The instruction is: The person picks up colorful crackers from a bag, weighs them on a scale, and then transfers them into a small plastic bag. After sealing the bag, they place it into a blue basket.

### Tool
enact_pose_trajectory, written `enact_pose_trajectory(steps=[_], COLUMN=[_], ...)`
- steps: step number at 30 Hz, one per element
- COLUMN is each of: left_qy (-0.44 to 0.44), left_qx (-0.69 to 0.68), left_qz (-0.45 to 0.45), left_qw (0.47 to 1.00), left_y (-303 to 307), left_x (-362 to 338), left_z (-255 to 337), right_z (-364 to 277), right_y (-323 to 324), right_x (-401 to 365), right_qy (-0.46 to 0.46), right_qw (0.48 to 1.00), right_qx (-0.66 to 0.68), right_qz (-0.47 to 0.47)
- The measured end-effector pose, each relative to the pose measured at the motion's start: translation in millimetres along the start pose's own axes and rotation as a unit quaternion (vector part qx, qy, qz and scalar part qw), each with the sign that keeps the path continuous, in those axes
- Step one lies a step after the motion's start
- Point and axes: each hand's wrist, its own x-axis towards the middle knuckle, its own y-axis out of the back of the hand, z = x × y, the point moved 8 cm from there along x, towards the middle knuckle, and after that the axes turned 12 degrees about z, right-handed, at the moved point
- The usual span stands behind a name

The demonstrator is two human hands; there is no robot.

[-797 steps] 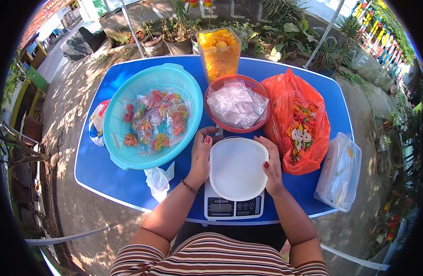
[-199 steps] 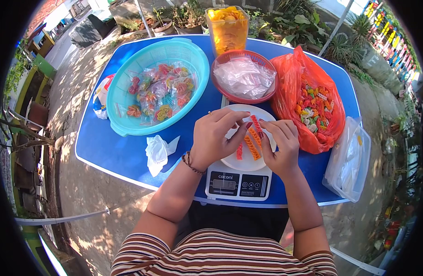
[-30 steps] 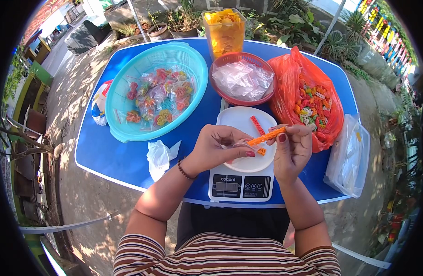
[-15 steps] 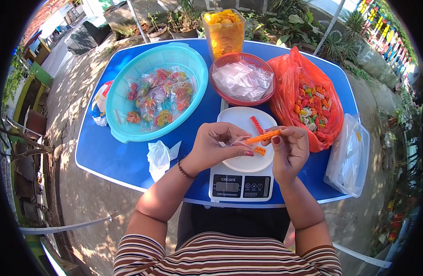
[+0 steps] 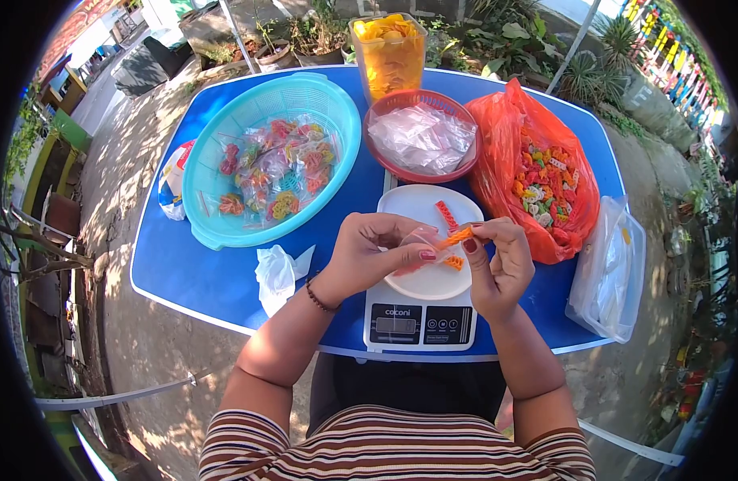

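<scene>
My left hand is closed on a small clear plastic bag, its mouth turned to the right. Between the thumb and fingers of my right hand is an orange twisted cracker, its left end at or inside the bag's mouth. Both hands are above a white plate on a kitchen scale. A red cracker piece and a short orange piece lie on the plate. The scale's display is too dim to read.
A turquoise basket with filled small bags stands left. Behind the plate are a red basket of plastic bags and a tub of yellow chips. A red bag of crackers and a clear box are right; crumpled white plastic lies left.
My right hand has moved slightly left, bringing the orange cracker further into the bag, so less of it shows. My left hand stays nearly in place.
</scene>
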Motion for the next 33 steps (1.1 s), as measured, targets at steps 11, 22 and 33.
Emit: enact_pose_trajectory(steps=[11,22,33], left_qy=[-0.019,0.010,-0.011], left_qx=[0.003,-0.066,-0.127], left_qz=[0.008,0.127,0.057], left_qw=[1.000,0.990,0.990], left_y=[0.0,29.0,17.1], left_x=[-1.8,10.3,5.9], left_z=[-0.3,-5.9,1.4], right_z=[-16.0,-6.3,-9.9], right_y=[-27.3,-42.4,-30.1], right_x=[3.6,-5.3,4.3], right_qy=[0.080,0.160,0.153], right_qw=[0.985,0.914,0.958], right_qx=[-0.077,-0.277,-0.198], right_qz=[-0.130,-0.248,-0.137])
